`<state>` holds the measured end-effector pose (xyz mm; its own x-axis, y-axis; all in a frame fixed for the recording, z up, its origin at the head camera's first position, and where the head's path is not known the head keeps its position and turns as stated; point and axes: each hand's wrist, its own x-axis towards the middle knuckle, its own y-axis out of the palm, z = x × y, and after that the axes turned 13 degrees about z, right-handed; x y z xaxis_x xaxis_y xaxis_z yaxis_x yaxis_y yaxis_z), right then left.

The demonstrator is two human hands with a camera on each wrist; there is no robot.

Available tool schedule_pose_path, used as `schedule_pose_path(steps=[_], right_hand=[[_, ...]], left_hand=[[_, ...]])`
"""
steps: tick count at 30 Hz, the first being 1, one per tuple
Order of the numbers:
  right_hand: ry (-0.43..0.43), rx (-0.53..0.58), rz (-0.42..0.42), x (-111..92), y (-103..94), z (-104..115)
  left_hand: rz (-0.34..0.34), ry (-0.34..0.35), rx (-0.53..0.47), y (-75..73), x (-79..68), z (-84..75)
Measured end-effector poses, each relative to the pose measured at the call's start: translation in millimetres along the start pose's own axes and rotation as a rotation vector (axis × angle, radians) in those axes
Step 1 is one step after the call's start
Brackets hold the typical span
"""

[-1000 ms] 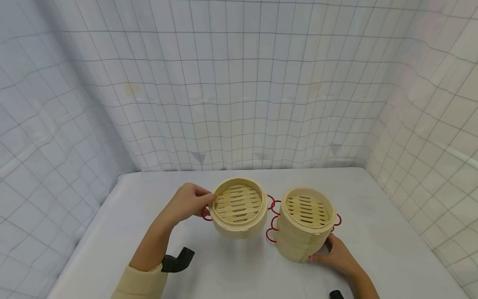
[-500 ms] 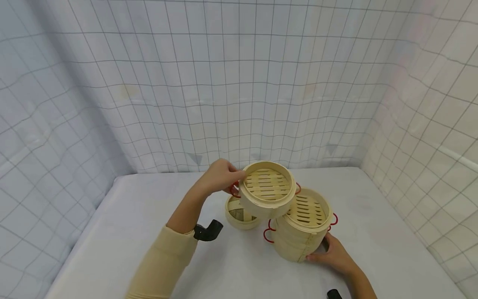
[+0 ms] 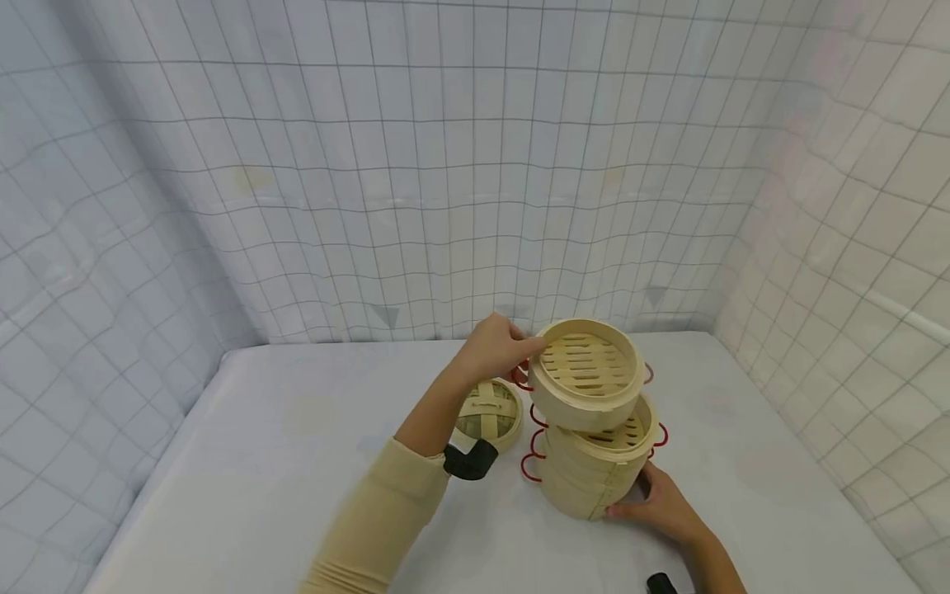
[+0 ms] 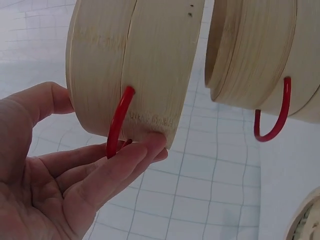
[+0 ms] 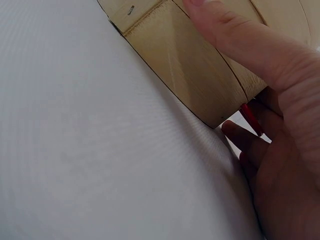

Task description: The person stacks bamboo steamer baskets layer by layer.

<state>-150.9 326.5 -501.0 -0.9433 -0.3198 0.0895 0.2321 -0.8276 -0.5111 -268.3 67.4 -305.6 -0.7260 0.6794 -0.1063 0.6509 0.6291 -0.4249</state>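
Observation:
My left hand (image 3: 493,351) holds a round bamboo steamer basket (image 3: 582,406) by its left side, over a stack of bamboo steamer baskets (image 3: 582,478). In the left wrist view the thumb lies at one edge of the held basket (image 4: 100,65) and the fingers lie along its side, by a red loop handle (image 4: 119,117). A narrow gap shows between it and the stack (image 4: 255,50). My right hand (image 3: 668,511) grips the stack low on its right side. In the right wrist view its thumb presses the stack's wall (image 5: 185,70), with fingers behind near the table.
A round woven bamboo lid (image 3: 486,404) lies on the white-covered table (image 3: 260,462), left of the stack and partly behind my left forearm. White gridded sheets (image 3: 445,165) enclose the back and sides. Red loop handles (image 3: 533,469) stick out from the stack's left side.
My left hand has carried the steamer basket rightward from beside the stack to over it, uncovering the lid behind. The right hand keeps its grip on the stack.

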Motion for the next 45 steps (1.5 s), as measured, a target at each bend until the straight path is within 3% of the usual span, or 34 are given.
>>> schedule_pose_path(steps=[7, 19, 26, 30, 36, 45], right_hand=[[0.059, -0.005, 0.006, 2, 1.6, -29], [0.014, -0.030, 0.009, 3, -0.2, -26], [0.096, -0.029, 0.023, 3, -0.3, -26], [0.081, -0.052, 0.016, 3, -1.0, -27], [0.041, -0.081, 0.044, 3, -3.1, -20], [0.079, -0.048, 0.013, 2, -2.0, 3]], left_hand=[[-0.021, -0.026, 0.054, 17.7, 6.6, 1.3], [-0.007, -0.010, 0.067, 32.0, 12.9, -1.9], [-0.002, 0.001, 0.113, 34.2, 12.9, -0.1], [0.012, -0.008, 0.092, 33.8, 13.0, 1.7], [0.032, -0.014, 0.070, 34.1, 12.0, 0.7], [0.047, -0.012, 0.081, 34.7, 12.0, 1.4]])
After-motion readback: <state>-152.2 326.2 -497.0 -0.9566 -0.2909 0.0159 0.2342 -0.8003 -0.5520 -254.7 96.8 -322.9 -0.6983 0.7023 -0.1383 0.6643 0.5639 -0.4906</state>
